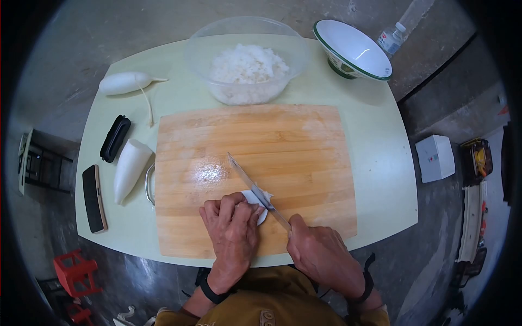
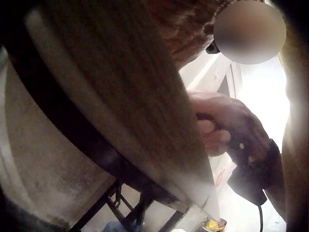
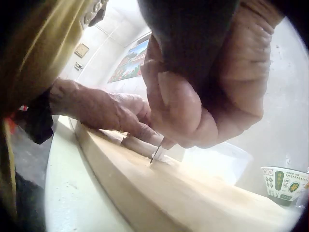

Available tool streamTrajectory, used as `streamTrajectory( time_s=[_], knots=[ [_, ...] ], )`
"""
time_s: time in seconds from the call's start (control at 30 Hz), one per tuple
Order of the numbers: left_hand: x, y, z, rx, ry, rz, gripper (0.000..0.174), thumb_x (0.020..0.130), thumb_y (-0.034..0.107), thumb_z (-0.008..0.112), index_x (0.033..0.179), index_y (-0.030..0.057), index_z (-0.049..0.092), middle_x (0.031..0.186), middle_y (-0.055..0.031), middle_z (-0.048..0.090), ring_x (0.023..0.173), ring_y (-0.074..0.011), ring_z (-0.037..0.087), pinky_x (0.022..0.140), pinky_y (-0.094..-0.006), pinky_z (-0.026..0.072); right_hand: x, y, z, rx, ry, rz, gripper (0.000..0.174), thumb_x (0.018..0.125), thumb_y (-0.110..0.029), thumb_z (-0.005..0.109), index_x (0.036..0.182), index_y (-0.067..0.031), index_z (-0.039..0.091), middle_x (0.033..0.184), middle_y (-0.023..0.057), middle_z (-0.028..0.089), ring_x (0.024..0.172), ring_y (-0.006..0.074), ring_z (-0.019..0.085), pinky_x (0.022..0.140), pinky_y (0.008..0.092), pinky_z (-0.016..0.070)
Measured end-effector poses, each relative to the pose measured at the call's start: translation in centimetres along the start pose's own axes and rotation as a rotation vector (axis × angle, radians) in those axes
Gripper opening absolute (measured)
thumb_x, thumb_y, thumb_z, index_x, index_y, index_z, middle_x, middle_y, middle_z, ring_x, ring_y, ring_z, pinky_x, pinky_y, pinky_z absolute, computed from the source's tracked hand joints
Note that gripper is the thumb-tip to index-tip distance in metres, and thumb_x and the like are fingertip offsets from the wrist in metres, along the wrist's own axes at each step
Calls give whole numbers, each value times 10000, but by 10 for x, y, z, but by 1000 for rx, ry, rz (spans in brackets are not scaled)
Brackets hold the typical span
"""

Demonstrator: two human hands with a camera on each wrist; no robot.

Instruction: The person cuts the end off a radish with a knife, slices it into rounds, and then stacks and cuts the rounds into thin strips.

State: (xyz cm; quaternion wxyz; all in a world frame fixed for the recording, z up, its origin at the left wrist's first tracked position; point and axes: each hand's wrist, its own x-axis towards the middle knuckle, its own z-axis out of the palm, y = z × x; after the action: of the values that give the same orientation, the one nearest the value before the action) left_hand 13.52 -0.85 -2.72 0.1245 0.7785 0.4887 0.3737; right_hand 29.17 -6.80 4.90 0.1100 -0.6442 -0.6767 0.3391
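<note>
On the wooden cutting board [image 1: 293, 141], my left hand [image 1: 234, 228] holds white radish slices [image 1: 262, 217] with bent fingers. My right hand [image 1: 323, 252] grips a kitchen knife [image 1: 244, 176] by its handle, which the fist mostly hides. The blade runs diagonally across the radish, close beside the left fingertips, with a small cut bit [image 1: 267, 194] along its far side. In the right wrist view the blade [image 3: 155, 154] stands edge down at the board, next to the left hand [image 3: 104, 108]. The left wrist view shows the right hand [image 2: 227, 121] past the board's edge.
Behind the board stands a clear plastic bowl [image 1: 198, 54] of shredded white radish, with a green-rimmed bowl [image 1: 353, 49] to its right. At left lie a whole radish [image 1: 124, 83], a cut radish [image 1: 130, 168], a black holder [image 1: 115, 138] and a phone [image 1: 94, 198].
</note>
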Motion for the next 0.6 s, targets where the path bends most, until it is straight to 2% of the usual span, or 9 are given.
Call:
streamTrajectory(
  time_s=[0.17, 0.23, 0.37, 0.43, 0.5, 0.6],
  knots=[
    [0, 2, 1, -6, 12, -11, 178, 699, 22, 777, 812, 57, 644, 919, -70, 599, 832, -274, 463, 772, -378, 388, 5, -3, 6, -36, 1, 39, 183, 873, -87, 576, 915, -6, 417, 645, 182, 602, 610, 405, 611, 534, 487, 458],
    [-1, 3, 0, -5, 18, -16, 180, 699, 24, 778, 814, 59, 643, 922, -68, 599, 834, -274, 462, 774, -379, 389, 3, 0, 8, 13, 107, -17, 174, 868, -76, 580, 907, -9, 424, 664, 179, 607, 622, 396, 613, 539, 476, 463],
    [-1, 1, 1, 4, 18, -14, 191, 693, 27, 782, 809, 63, 635, 927, -64, 601, 836, -272, 460, 777, -376, 391, -3, 1, 10, 39, 123, -29, 162, 865, -62, 581, 901, -13, 430, 675, 171, 609, 605, 380, 612, 534, 469, 462],
    [-1, 1, 1, 12, 14, -16, 194, 691, 27, 784, 807, 64, 633, 928, -63, 601, 835, -270, 459, 777, -374, 391, -6, -2, 10, 71, 188, -51, 134, 920, -74, 537, 885, 7, 435, 541, 192, 495, 507, 405, 539, 497, 494, 409],
    [-2, 0, 2, 17, 23, -16, 188, 719, 89, 782, 790, 56, 611, 938, -27, 601, 816, -262, 462, 768, -384, 361, -8, -5, 8, 63, 182, -48, 135, 921, -75, 537, 886, 6, 435, 538, 189, 493, 502, 401, 538, 494, 492, 408],
    [-2, -1, 4, 11, 24, -8, 190, 721, 86, 779, 792, 53, 606, 939, -26, 601, 814, -260, 462, 766, -385, 360, -8, -3, 8, 62, 174, -51, 135, 921, -75, 537, 887, 6, 435, 534, 185, 490, 498, 396, 539, 491, 489, 409]
  ],
)
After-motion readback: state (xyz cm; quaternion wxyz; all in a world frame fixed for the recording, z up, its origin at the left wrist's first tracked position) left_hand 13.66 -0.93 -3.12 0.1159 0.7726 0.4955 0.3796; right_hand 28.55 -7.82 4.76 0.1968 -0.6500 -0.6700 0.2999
